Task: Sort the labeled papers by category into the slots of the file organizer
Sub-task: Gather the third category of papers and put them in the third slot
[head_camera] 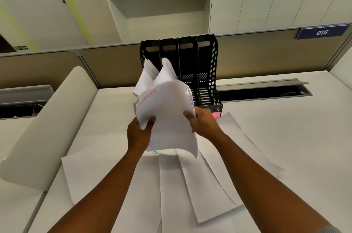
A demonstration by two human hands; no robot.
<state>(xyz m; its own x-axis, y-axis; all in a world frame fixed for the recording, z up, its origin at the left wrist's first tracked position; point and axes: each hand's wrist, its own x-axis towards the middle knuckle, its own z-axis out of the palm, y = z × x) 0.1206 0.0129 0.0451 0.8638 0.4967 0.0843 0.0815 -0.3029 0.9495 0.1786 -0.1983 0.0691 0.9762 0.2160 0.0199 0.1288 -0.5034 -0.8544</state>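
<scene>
Loose sheets (190,185) fan at lower centre; left hand (140,133) and right hand (202,124) pinch a paper stack (167,110), best squared before entering the file organizer (207,72).

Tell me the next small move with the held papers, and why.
Probably carry the bundle of white sheets, gripped by the left hand and right hand, forward to the black plastic file organizer. Its two left slots hold papers; red lettering on the bundle resembles the second slot's.

1 file organizer (207,72) w/ 4 slots sitting beyond the hands; approx 5 loose sheets (192,185) lying under them; 2 hands.
</scene>
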